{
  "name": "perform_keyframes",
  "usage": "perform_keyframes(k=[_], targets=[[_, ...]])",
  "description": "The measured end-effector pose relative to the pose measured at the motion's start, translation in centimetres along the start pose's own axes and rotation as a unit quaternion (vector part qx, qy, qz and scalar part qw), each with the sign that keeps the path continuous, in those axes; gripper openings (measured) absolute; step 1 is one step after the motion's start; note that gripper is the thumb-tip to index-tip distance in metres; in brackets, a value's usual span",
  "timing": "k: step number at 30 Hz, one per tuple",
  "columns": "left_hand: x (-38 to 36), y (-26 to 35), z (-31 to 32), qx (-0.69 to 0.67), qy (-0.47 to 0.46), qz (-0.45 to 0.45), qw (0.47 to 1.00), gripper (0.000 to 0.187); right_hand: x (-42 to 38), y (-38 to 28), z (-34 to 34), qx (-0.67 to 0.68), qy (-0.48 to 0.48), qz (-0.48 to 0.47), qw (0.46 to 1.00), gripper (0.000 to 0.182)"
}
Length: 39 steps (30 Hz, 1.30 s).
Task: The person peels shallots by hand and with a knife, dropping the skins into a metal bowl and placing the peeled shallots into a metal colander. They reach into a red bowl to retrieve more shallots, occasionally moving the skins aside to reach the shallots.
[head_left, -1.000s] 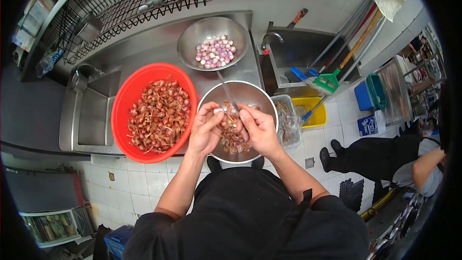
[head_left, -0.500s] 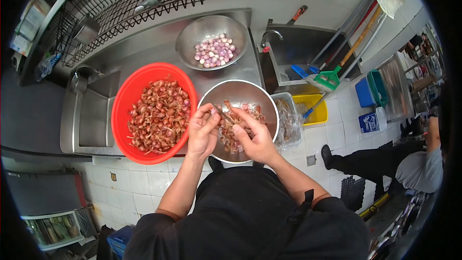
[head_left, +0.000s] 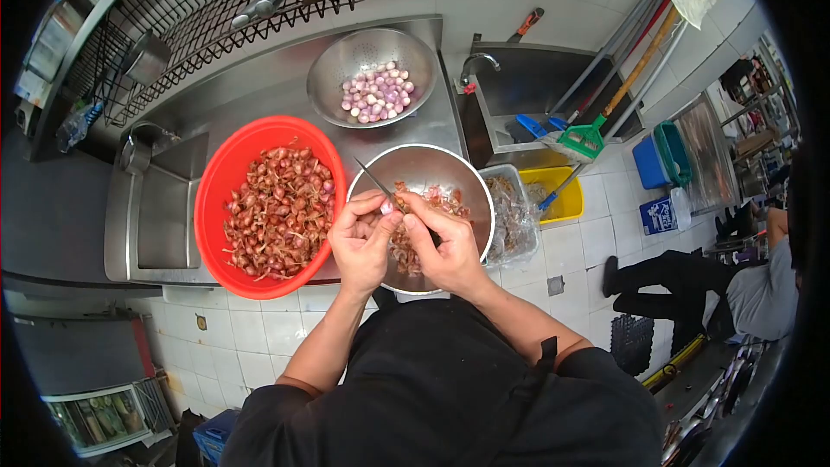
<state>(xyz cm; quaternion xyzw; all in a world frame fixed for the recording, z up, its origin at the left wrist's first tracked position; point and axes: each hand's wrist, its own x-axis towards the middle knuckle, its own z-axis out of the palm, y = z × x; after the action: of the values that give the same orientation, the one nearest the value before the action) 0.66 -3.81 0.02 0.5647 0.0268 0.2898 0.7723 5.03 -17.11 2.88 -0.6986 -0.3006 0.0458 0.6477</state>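
Observation:
Over the left part of a steel bowl (head_left: 488,207) holding brown skins, my two hands meet. Pinched in the fingers of my left hand (head_left: 360,244) is a small pinkish shallot (head_left: 387,207). My right hand (head_left: 445,242) grips a small knife (head_left: 372,175), its blade pointing up and left past the shallot; the handle is mostly covered by fingers. Left of my hands stands a red tub (head_left: 207,207) heaped with unpeeled shallots (head_left: 278,212). Behind, a steel colander (head_left: 324,78) contains peeled, pale purple shallots (head_left: 377,93).
A sink (head_left: 169,216) is at the left, under a wire rack (head_left: 233,9). To the right are a clear plastic container (head_left: 519,242), a yellow bin (head_left: 566,199) and a second sink (head_left: 527,78) with long-handled brushes leaning in it. Another person (head_left: 692,285) is at the far right.
My hands have drawn together, and the knife blade has swung to point up and left beside the shallot. The view has shifted slightly. The other person's legs have moved.

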Motion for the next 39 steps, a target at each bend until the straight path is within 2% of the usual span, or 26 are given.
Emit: perform_keyframes(k=[2,3,4,5,7,9,12,14,15,17,21,23,24,28,30,31,33,37,38,39], targets=[[0.0,0.0,0.0,0.014,0.006,0.016,1.000,0.026,0.0,-0.2,0.3,0.016,0.031,-0.011,0.999,0.033],[0.1,-0.2,-0.2,-0.018,-0.006,-0.020,1.000,0.026,0.1,-0.5,0.2,0.015,0.030,-0.012,0.999,0.033],[0.1,-0.2,-0.5,-0.050,-0.015,-0.057,0.997,0.028,0.1,-1.0,0.1,0.093,0.025,0.048,0.994,0.032],[0.2,-0.3,-0.8,-0.052,-0.011,-0.055,0.997,0.028,0.1,-1.2,-0.1,0.168,0.018,0.109,0.980,0.032],[0.8,0.0,-1.3,-0.263,-0.052,-0.190,0.945,0.027,0.1,-0.1,-0.7,0.199,-0.001,0.139,0.970,0.032],[0.9,0.2,-1.2,-0.252,-0.053,-0.190,0.947,0.026,0.3,0.1,-0.8,0.231,-0.016,0.169,0.958,0.033],[0.9,-0.3,-1.4,-0.255,-0.037,-0.207,0.944,0.027,0.5,-0.6,-0.9,0.218,-0.017,0.177,0.960,0.033],[0.7,-1.1,-1.6,-0.154,-0.037,-0.139,0.977,0.028,0.6,-0.9,-0.8,0.210,-0.021,0.167,0.963,0.033],[0.8,-1.1,-1.8,-0.154,-0.037,-0.140,0.977,0.028,0.5,-0.8,-0.7,0.210,-0.021,0.168,0.963,0.033],[1.2,-0.9,-2.3,-0.230,-0.054,-0.186,0.954,0.028,0.2,0.2,-0.3,0.187,0.025,0.186,0.964,0.033],[1.5,0.2,-2.7,-0.274,-0.043,-0.197,0.940,0.030,0.4,3.9,-1.8,0.132,0.043,0.213,0.967,0.031],[1.6,0.2,-3.1,-0.275,-0.034,-0.212,0.937,0.032,0.0,6.6,-2.8,0.003,-0.008,0.183,0.983,0.029],[1.7,0.1,-3.2,-0.274,-0.033,-0.212,0.938,0.032,0.0,6.7,-3.5,-0.068,-0.064,0.230,0.969,0.027],[1.7,-0.1,-3.1,-0.244,-0.024,-0.215,0.945,0.032,-0.5,5.4,-3.2,-0.141,-0.076,0.193,0.968,0.029],[1.6,-0.3,-3.0,-0.235,-0.023,-0.214,0.948,0.030,-0.6,3.6,-2.2,0.080,-0.016,0.210,0.974,0.034],[1.4,-0.6,-3.0,-0.210,-0.018,-0.194,0.958,0.029,-0.7,2.7,-2.0,0.081,-0.014,0.211,0.974,0.034],[1.2,-0.7,-2.6,-0.185,-0.016,-0.176,0.967,0.028,-0.6,1.1,-1.7,0.128,-0.065,0.152,0.978,0.041],[1.3,-0.5,-1.9,-0.135,-0.012,-0.124,0.983,0.029,0.0,0.9,-0.1,0.143,-0.047,0.088,0.985,0.043],[1.2,-0.5,-1.8,-0.118,-0.012,-0.106,0.987,0.029,0.3,0.7,-0.2,0.104,-0.038,0.044,0.993,0.040],[1.1,-0.5,-1.8,-0.118,-0.011,-0.106,0.987,0.029,0.4,0.6,-0.3,0.104,-0.038,0.044,0.993,0.040]])
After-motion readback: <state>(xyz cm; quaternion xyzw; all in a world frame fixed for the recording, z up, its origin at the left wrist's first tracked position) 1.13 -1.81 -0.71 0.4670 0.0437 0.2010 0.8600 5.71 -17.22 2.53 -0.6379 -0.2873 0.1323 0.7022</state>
